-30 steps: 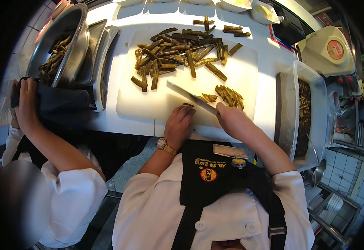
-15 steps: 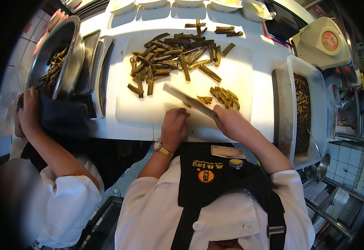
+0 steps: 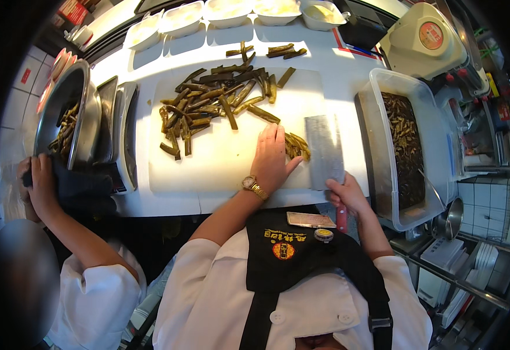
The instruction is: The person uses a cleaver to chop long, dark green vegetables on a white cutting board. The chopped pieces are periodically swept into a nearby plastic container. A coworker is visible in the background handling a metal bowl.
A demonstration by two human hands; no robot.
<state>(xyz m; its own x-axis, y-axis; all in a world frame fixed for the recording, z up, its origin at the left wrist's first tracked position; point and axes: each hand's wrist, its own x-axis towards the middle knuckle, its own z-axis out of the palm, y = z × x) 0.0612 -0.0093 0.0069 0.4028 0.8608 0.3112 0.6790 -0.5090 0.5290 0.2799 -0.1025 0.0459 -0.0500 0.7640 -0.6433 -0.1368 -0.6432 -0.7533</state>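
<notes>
My right hand (image 3: 349, 192) grips a cleaver (image 3: 323, 149) by its red handle, its broad blade laid flat over the right part of the white cutting board (image 3: 231, 166). Beside the blade is a small heap of cut vegetable strips (image 3: 295, 146), olive brown and glossy. My left hand (image 3: 271, 156) rests at the left side of this heap, fingers stretched forward and thumb apart, partly covering it. Further back and left on the board lies a loose pile of longer dark green-brown vegetable pieces (image 3: 208, 99).
At right stands a clear plastic tub (image 3: 377, 175) of cut strips in dark liquid. A steel bowl (image 3: 91, 111) with more pieces stands left, near a co-worker's hands (image 3: 42, 181) holding a dark cloth. White containers (image 3: 182, 18) line the back, a cream-coloured machine (image 3: 424, 38) back right.
My left hand has moved forward and right, its curled fingers now stretched out by the cut strips. The cleaver has swung from left of the strips to their right. The view has shifted.
</notes>
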